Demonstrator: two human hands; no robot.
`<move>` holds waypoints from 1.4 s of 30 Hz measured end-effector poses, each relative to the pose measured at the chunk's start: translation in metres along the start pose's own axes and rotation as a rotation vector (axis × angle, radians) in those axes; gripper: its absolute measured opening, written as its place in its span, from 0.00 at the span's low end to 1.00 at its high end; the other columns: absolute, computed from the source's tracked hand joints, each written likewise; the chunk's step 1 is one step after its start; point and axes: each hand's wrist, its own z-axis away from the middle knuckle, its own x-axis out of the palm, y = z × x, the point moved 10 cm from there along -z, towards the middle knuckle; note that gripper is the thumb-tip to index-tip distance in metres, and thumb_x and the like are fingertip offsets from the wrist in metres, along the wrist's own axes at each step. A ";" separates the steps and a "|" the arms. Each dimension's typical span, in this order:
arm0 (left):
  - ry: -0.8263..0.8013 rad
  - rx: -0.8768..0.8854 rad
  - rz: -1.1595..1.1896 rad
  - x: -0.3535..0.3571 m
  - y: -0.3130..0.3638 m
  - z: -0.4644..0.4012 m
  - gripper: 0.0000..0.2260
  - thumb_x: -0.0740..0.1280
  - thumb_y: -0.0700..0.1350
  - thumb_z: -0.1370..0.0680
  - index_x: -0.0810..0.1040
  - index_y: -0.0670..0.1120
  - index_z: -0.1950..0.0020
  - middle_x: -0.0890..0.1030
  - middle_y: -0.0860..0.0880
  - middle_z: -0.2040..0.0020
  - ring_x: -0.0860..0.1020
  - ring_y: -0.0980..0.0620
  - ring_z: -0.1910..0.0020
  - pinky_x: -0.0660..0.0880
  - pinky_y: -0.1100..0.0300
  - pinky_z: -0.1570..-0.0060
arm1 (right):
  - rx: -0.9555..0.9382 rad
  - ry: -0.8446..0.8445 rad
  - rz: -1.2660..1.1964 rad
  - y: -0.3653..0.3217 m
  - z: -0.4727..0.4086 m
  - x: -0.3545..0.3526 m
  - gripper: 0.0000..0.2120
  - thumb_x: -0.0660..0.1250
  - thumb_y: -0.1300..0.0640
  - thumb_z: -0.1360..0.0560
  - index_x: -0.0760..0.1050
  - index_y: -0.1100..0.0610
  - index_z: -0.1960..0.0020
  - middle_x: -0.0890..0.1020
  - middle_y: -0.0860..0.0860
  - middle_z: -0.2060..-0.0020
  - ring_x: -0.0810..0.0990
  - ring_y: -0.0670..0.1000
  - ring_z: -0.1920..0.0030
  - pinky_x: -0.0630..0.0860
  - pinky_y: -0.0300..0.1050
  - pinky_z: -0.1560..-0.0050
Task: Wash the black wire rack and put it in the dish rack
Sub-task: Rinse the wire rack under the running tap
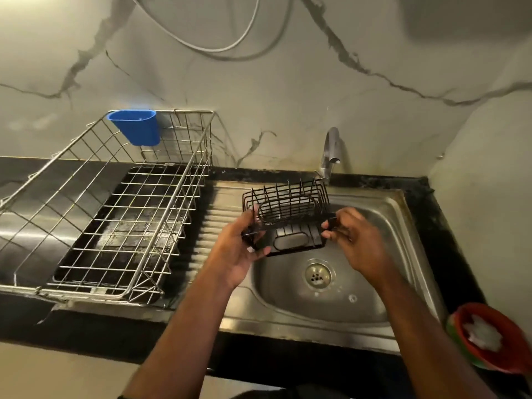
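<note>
A small black wire rack (pixel 288 205) is held in the air above the left part of the steel sink (pixel 383 283), below the tap. My left hand (pixel 244 249) grips its left end and my right hand (pixel 354 240) grips its right end. The rack is basket-shaped, with an oval wire ring inside and a flat bottom tilted toward me. A large steel dish rack (pixel 115 214) stands on the black counter to the left of the sink, with nothing in it.
A blue plastic cup (pixel 136 126) hangs on the dish rack's back rim. The steel tap (pixel 331 151) rises at the wall behind the sink, with no water seen flowing. A red bowl (pixel 489 338) holding something white sits at the counter's right front. The drain (pixel 318 274) is open.
</note>
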 end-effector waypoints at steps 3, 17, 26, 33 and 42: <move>-0.062 0.136 -0.025 0.003 0.026 0.005 0.07 0.70 0.43 0.24 0.76 0.44 0.48 0.83 0.49 0.60 0.83 0.54 0.63 0.72 0.36 0.38 | 0.018 0.029 0.073 -0.014 0.000 -0.005 0.08 0.72 0.70 0.27 0.80 0.62 0.50 0.77 0.46 0.56 0.79 0.35 0.52 0.68 0.20 0.53; -0.544 0.438 -0.149 0.036 0.108 0.080 0.13 0.69 0.40 0.39 0.74 0.42 0.56 0.77 0.47 0.57 0.78 0.55 0.54 0.71 0.45 0.36 | 0.416 0.233 -0.394 -0.022 0.016 -0.004 0.12 0.61 0.46 0.18 0.81 0.49 0.49 0.86 0.43 0.56 0.83 0.41 0.51 0.75 0.60 0.36; -0.666 0.482 -0.152 0.043 0.128 0.093 0.22 0.67 0.42 0.37 0.86 0.50 0.44 0.84 0.48 0.42 0.77 0.47 0.37 0.72 0.45 0.34 | 0.361 0.365 -0.808 -0.082 0.040 -0.032 0.16 0.61 0.48 0.19 0.81 0.58 0.48 0.86 0.54 0.51 0.83 0.55 0.43 0.75 0.53 0.38; -0.382 0.333 -0.483 0.023 0.106 0.074 0.17 0.64 0.65 0.27 0.87 0.56 0.54 0.83 0.44 0.39 0.75 0.42 0.31 0.61 0.36 0.26 | 0.240 0.454 -0.401 -0.100 0.041 -0.052 0.19 0.64 0.37 0.23 0.79 0.54 0.54 0.83 0.56 0.59 0.82 0.58 0.54 0.79 0.66 0.49; -0.255 0.494 -0.754 0.046 0.127 0.084 0.24 0.73 0.67 0.33 0.83 0.48 0.54 0.85 0.54 0.58 0.81 0.54 0.53 0.73 0.56 0.50 | 0.190 0.480 -0.274 -0.100 0.031 -0.059 0.11 0.60 0.47 0.18 0.78 0.49 0.53 0.83 0.49 0.59 0.82 0.52 0.54 0.80 0.54 0.51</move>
